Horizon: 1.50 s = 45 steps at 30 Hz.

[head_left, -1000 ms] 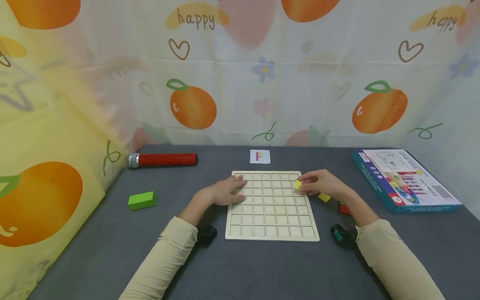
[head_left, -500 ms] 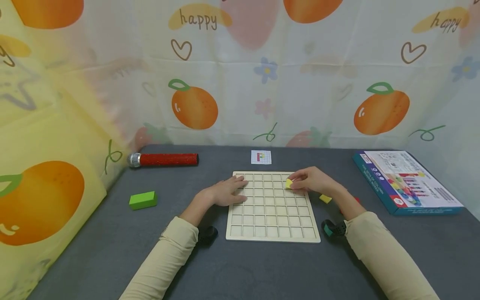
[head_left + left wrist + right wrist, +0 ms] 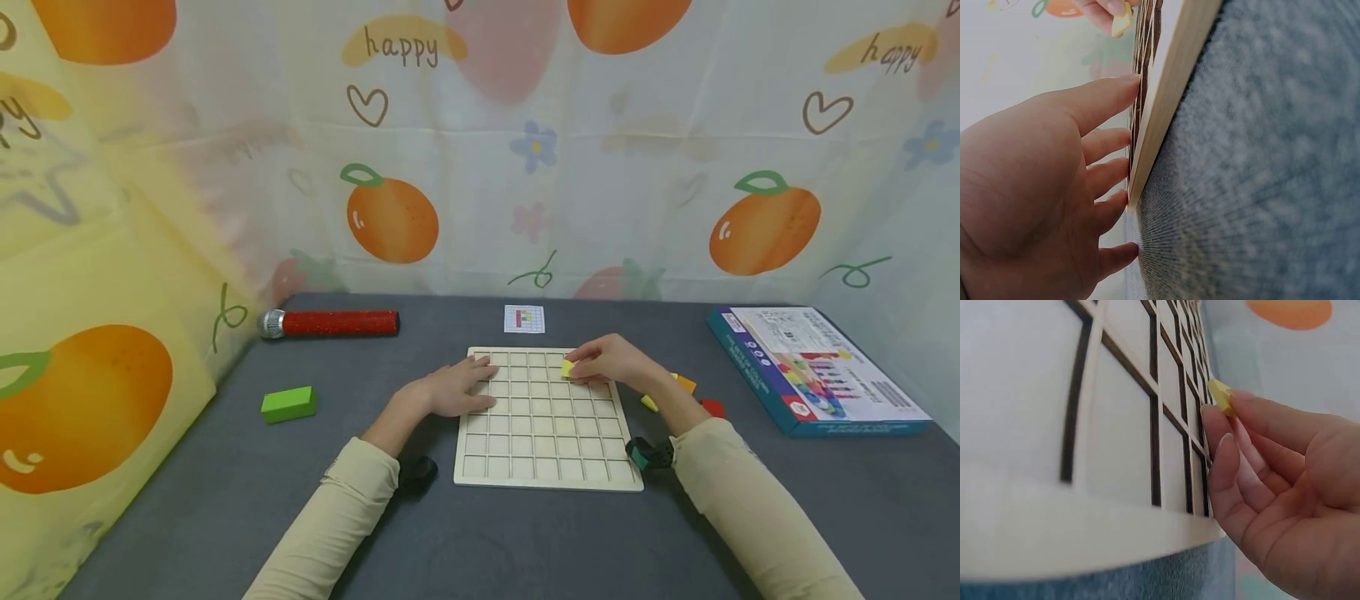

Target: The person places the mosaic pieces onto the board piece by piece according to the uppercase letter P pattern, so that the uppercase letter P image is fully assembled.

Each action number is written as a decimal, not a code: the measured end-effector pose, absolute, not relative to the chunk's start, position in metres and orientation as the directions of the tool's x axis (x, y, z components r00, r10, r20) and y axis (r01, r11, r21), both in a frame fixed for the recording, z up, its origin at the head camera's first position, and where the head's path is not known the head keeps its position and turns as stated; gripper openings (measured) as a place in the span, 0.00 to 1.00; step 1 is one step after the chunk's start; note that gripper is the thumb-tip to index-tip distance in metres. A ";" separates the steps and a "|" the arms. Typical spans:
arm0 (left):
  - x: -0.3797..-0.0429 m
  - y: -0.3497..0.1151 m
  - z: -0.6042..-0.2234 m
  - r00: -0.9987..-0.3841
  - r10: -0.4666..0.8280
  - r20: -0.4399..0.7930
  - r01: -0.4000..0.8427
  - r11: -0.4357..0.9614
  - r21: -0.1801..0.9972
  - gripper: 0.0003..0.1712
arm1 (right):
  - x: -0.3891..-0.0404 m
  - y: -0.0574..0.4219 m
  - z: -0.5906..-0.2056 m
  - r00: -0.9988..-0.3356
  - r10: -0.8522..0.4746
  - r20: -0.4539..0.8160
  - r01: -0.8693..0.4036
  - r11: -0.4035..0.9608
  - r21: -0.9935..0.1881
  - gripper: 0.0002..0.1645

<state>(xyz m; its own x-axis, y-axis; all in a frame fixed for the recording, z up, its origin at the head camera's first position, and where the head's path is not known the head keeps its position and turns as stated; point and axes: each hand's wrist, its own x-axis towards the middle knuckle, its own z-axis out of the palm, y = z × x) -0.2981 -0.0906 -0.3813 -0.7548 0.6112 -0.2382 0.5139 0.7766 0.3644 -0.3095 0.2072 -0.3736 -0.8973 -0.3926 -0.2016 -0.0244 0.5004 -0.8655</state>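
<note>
A pale wooden grid board (image 3: 551,425) with square cells lies flat on the dark grey table. The left hand (image 3: 453,390) rests on its left edge with fingers spread; in the left wrist view the thumb and fingers (image 3: 1107,147) touch the board's rim. Over the board's upper right part, the right hand (image 3: 611,362) pinches a small yellow block (image 3: 567,368) between thumb and fingertips. In the right wrist view the yellow block (image 3: 1219,397) is tilted close to the grid, and whether it touches a cell cannot be told.
Yellow and orange blocks (image 3: 684,383) and a red block (image 3: 713,408) lie by the right forearm, partly hidden. A green block (image 3: 288,404) and red microphone (image 3: 341,323) are at left. A small printed grid card (image 3: 524,319) lies behind the board, a flat box (image 3: 817,371) at right.
The right hand has moved left over the board, carrying the yellow block from the right edge further inward. More of the blocks beside the forearm now shows. The left hand stays on the board.
</note>
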 end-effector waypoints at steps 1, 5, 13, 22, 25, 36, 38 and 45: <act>-0.298 -0.090 -0.381 -0.754 0.612 -0.238 0.515 0.776 0.364 0.36 | -0.310 0.206 -0.374 -0.897 -0.391 -0.206 -0.019 0.500 -0.866 0.23; -0.298 -0.091 -0.382 -0.754 0.613 -0.233 0.517 0.775 0.364 0.36 | -0.311 0.200 -0.374 -0.905 -0.362 -0.222 0.004 0.516 -0.857 0.21; -0.298 -0.091 -0.381 -0.756 0.611 -0.233 0.510 0.774 0.376 0.36 | -0.312 0.190 -0.375 -0.927 -0.308 -0.213 0.012 0.544 -0.839 0.18; -0.297 -0.091 -0.382 -0.756 0.613 -0.230 0.510 0.772 0.380 0.36 | -0.314 0.188 -0.376 -0.925 -0.311 -0.217 0.006 0.561 -0.828 0.16; -0.298 -0.092 -0.382 -0.757 0.611 -0.231 0.509 0.773 0.377 0.36 | -0.313 0.188 -0.375 -0.924 -0.316 -0.216 0.006 0.553 -0.833 0.16; -0.297 -0.092 -0.382 -0.753 0.615 -0.233 0.512 0.771 0.378 0.36 | -0.313 0.189 -0.378 -0.925 -0.322 -0.203 0.005 0.523 -0.852 0.21; -0.296 -0.092 -0.382 -0.754 0.614 -0.233 0.510 0.771 0.381 0.36 | -0.313 0.191 -0.378 -0.921 -0.331 -0.206 0.006 0.515 -0.857 0.22; -0.297 -0.092 -0.381 -0.753 0.616 -0.233 0.513 0.770 0.379 0.36 | -0.310 0.206 -0.374 -0.872 -0.436 -0.223 0.044 0.384 -0.922 0.27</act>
<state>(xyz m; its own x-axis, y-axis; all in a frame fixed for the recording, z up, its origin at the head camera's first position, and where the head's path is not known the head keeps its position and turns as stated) -0.2968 -0.0923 -0.3814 -0.7527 0.6156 -0.2333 0.5126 0.7704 0.3790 -0.3101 0.2063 -0.3740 -0.8715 -0.4365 -0.2234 0.0442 0.3837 -0.9224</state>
